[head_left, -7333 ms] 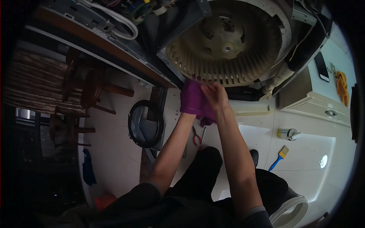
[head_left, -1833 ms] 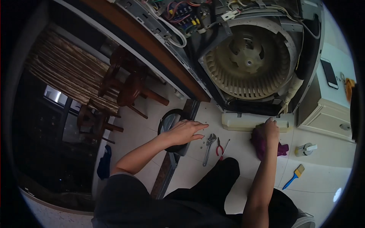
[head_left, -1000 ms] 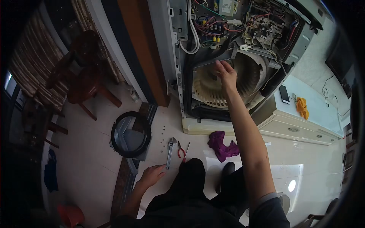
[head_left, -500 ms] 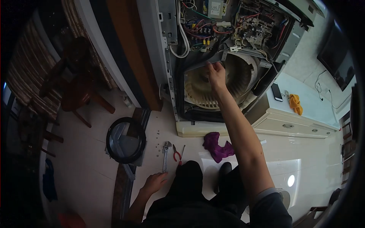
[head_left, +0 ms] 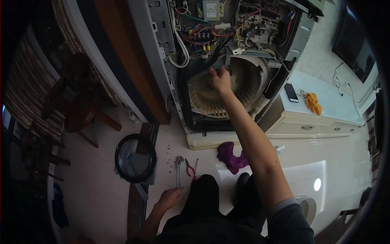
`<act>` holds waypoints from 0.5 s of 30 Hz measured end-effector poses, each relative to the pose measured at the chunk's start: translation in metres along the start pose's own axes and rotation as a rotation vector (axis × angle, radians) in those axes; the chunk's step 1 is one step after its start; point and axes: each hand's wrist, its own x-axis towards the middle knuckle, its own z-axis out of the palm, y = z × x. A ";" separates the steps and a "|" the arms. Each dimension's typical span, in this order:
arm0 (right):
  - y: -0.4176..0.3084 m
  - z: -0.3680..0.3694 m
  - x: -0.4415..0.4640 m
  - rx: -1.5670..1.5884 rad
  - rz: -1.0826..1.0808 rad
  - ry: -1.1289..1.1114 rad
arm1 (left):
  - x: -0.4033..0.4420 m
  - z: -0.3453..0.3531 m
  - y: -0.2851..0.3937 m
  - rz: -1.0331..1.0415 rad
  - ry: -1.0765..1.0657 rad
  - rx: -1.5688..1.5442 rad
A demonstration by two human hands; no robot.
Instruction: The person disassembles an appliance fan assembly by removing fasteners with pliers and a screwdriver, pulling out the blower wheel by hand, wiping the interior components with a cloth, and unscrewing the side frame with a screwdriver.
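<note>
My right hand [head_left: 220, 79] is closed, fingers curled, in front of the round blower fan [head_left: 245, 87] inside an opened appliance cabinet. What it pinches, if anything, is hidden; it is close to the metal bracket [head_left: 228, 60] at the top of the fan opening. My left hand [head_left: 170, 198] hovers low with its fingers stretched out, just below the handle of an adjustable wrench [head_left: 178, 173]. Beside the wrench lie red-handled pliers [head_left: 190, 169] and a thin screwdriver [head_left: 196, 167]. Several small screws or nuts [head_left: 169, 153] are scattered left of the wrench.
Wiring and a circuit board [head_left: 258, 28] are exposed above the fan. A purple cloth [head_left: 231, 157] lies at the cabinet's foot, and a black ring [head_left: 120, 148] rests on metal parts at left. A phone [head_left: 291, 92] and yellow cloth [head_left: 313, 103] sit on the low cabinet [head_left: 325, 91].
The view has shifted slightly, so the cabinet appears further left. My right hand stays closed at the fan opening. My left hand has moved a little away from the wrench handle.
</note>
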 end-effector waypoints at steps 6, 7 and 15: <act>0.004 -0.003 0.000 0.045 -0.054 -0.060 | 0.007 -0.004 0.010 0.011 -0.077 0.009; 0.000 -0.005 -0.001 0.046 -0.007 -0.099 | 0.007 0.000 0.008 0.009 -0.099 0.014; -0.025 -0.039 -0.004 0.449 -0.037 -0.039 | -0.003 0.013 -0.004 0.016 -0.080 0.061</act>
